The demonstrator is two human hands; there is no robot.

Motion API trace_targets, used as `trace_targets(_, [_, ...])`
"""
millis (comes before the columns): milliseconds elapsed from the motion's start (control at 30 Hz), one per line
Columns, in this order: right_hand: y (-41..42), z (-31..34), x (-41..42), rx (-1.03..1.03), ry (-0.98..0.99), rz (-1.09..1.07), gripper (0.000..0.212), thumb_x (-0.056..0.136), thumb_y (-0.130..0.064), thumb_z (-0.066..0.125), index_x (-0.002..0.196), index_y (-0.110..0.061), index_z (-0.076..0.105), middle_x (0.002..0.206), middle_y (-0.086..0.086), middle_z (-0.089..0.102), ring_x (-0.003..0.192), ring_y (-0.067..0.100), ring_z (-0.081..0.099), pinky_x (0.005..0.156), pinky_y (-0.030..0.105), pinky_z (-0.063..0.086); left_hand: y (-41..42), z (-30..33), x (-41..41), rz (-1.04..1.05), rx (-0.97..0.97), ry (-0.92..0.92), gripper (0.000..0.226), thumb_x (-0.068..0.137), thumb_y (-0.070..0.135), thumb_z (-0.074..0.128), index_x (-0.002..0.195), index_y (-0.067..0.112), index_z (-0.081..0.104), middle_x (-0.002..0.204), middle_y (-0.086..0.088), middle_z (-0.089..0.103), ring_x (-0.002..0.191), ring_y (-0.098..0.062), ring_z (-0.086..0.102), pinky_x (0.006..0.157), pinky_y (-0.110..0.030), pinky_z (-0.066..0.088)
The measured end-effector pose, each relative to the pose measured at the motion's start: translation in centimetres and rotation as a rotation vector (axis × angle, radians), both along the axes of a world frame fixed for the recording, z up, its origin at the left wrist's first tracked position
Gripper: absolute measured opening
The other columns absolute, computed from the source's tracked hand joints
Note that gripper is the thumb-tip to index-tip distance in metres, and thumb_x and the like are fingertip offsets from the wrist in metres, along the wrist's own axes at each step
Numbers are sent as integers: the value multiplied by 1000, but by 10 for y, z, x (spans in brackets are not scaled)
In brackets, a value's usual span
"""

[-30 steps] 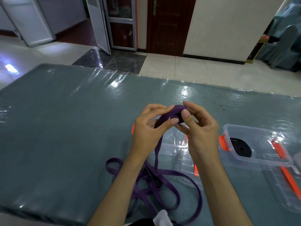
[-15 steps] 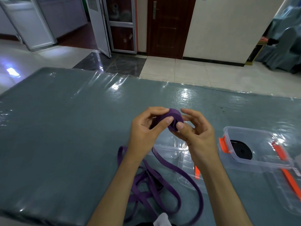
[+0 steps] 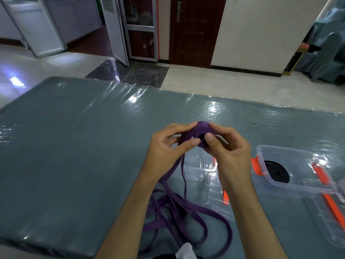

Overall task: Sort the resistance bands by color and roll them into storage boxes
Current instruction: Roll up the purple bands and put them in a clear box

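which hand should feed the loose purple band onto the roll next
Left. The left hand already has the loose strand running down past it, while the right hand pinches the purple roll and looks better kept there.

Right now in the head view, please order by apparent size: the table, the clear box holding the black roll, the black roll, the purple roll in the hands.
1. table
2. clear box
3. black roll and purple roll: they look alike, and the purple one is nearer the camera, so unranked.
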State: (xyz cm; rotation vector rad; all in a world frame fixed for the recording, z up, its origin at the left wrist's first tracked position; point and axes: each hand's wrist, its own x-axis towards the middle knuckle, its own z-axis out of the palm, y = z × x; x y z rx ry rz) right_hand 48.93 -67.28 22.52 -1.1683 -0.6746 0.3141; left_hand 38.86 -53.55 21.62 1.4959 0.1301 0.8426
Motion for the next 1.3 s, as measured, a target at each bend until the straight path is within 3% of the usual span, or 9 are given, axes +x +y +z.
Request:
trace_targets(167, [-1,4,2,-61,-4,29,30,75,-36,93,86,-25,68,103,10,79,101,29,77,89,36,61,-6,0,-2,123,-43,-64,33,86,21,87,113,36,78,114,4,80,109,-17,76,94,-21,58])
trace_targets(333, [-4,4,7,-81,-150,-59,28,85,-22,87,109,-27,74,105,4,78,99,26,76,90,41,62,-9,-6,2,74,0,-57,26,93,11,79,113,28,79,122,0,75,119,-24,72,98,-33,59])
trace_targets(467, [-6,6,10,-104,-144,14,20,85,-12,85,96,-17,68,108,9,78,107,30,75,97,52,59,0,-9,0,57,88,-33,30,93,8,78,119,23,79,119,-1,73,115,-28,72,99,-36,59])
trace_targets(633, [-12,16,14,-180,-241,8,30,84,-33,86,110,-31,72,102,1,79,98,23,76,88,42,63,-7,-7,-1,88,-29,-24,32,85,18,87,112,32,79,112,0,79,107,-20,76,94,-26,59])
trace_targets(800, [-6,11,8,-20,-51,7,26,88,-40,83,109,-26,76,108,7,78,104,28,76,84,42,63,-4,-3,2,-17,26,-9,47,90,12,82,132,32,72,121,-4,74,115,-27,71,101,-33,57])
trace_targets(933, [-7,0,9,-75,22,18,28,79,-34,90,91,-24,67,104,6,77,92,23,78,76,33,62,-3,0,3,-4,0,10,38,88,19,85,123,29,74,119,2,75,113,-22,72,95,-29,58])
trace_targets(1033, [-11,-4,11,-129,-4,66,33,81,-29,90,103,-18,68,101,2,75,88,25,78,76,35,63,-1,-3,4,33,21,57,31,90,29,84,117,34,71,115,3,75,112,-24,73,98,-36,59])
trace_targets(1100, [-14,0,15,-163,-78,65,35,83,-27,89,113,-23,73,104,0,75,94,24,78,79,31,63,-2,-7,4,25,41,101,29,92,31,82,118,34,70,116,6,76,113,-21,73,99,-34,58])
trace_targets(1300, [-14,0,16,-119,-177,72,24,81,-14,85,100,-24,74,106,-2,74,106,22,74,85,26,60,5,-1,1,-45,73,204,22,93,35,77,114,39,72,116,10,74,113,-15,72,96,-26,56])
